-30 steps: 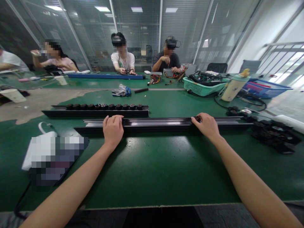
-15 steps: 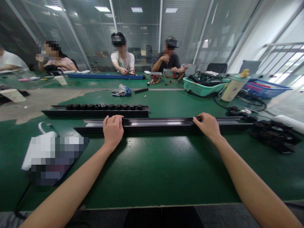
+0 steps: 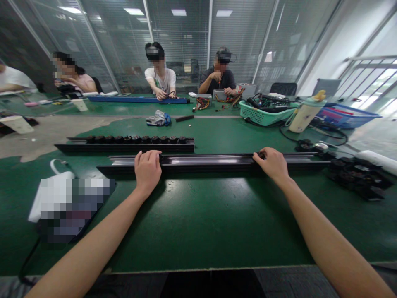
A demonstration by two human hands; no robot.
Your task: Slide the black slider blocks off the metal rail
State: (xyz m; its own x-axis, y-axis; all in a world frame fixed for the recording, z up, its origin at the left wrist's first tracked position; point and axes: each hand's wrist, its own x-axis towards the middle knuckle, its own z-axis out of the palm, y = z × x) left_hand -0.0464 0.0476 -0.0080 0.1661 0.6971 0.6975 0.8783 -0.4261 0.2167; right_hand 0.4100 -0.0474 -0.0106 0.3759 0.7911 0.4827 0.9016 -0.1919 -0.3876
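A long black rail (image 3: 211,160) with a shiny metallic channel lies crosswise on the green table in front of me. My left hand (image 3: 148,171) is closed over its left part, fingers wrapped across the far edge. Toward the rail's right end, my right hand (image 3: 273,164) is closed with thumb and fingers around a small black part (image 3: 263,155) at the channel; most of that part is hidden. Behind lies a second black rail (image 3: 124,147), carrying a row of several small black parts (image 3: 145,139).
Loose black parts (image 3: 359,176) are piled at the right. A dark flat object (image 3: 93,207) and a white box (image 3: 56,194) lie left. Farther back are grey gloves (image 3: 159,118), a green basket (image 3: 263,114) and a cream bottle (image 3: 305,116). Several people sit across the table.
My right hand has shifted very slightly to the right; my left hand and the rail look unmoved. Across the table, the person at the left has changed posture.
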